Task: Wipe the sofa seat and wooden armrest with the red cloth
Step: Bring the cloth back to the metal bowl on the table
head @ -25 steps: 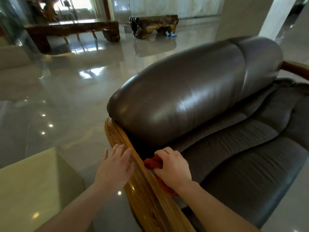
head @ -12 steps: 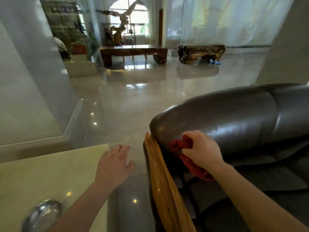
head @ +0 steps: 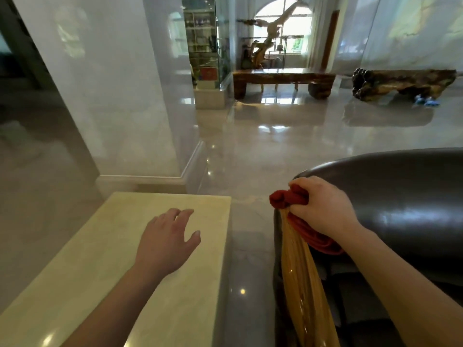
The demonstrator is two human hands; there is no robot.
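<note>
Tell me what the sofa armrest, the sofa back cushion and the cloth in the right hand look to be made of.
Golden-brown sofa armrest: wood, seemingly varnished; grain streaks under a glossy sheen.
Dark grey-brown sofa back cushion: leather or a lookalike; smooth, with soft highlights.
Bunched red cloth, in the right hand's grip: soft woven or knit fabric, matte, folding in rolls; fibre unclear.

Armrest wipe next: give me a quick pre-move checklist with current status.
1. Cloth gripped in right hand: ok.
2. Cloth at the far end of the armrest: ok.
3. Armrest free of objects along the visible rail: ok.
4. Left hand off the armrest, over the side table: ok.
5. Cloth actually pressing on the wood: cannot tell.
6. Armrest already clean: cannot tell, glare.
</note>
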